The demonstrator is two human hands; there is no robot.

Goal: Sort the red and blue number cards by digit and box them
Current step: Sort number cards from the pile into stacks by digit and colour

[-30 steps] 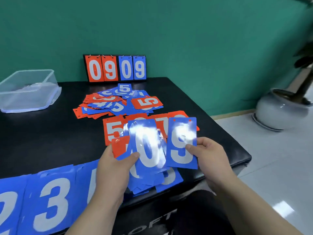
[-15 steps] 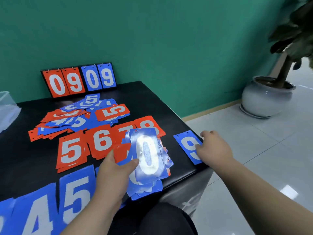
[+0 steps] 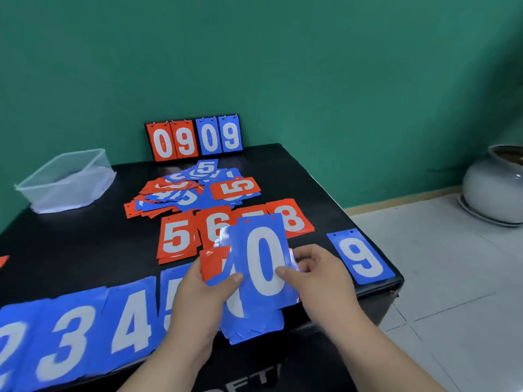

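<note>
While sorting looks partly done and boxing not yet begun, the black worktop [image 3: 70,250] fills the middle and lower frame. Along its lower left edge lies the blue row [image 3: 70,335], cards laid side by side showing 2, 3, 4 and 5. At centre, nearer the wall, the unsorted heap [image 3: 186,193] of red and blue cards overlaps loosely; by judgement this is most of the work left. At the left edge stands the clear box [image 3: 68,179], through whose wall no coloured card shows. Just below the heap sits the red row [image 3: 177,236], reading 5, 6, 7, 8, each a small pile.

At lower centre the left hand [image 3: 198,301] grips the held stack [image 3: 254,326], fingers curled behind it and thumb pressed on its face. The right hand [image 3: 319,273] pinches the right edge of the blue 0 card [image 3: 264,261], the front card of that stack, upright and glossy, with two punched holes at its top. The blue 9 card [image 3: 360,257] lies flat and alone at the worktop's right corner, apart from both hands.
</note>
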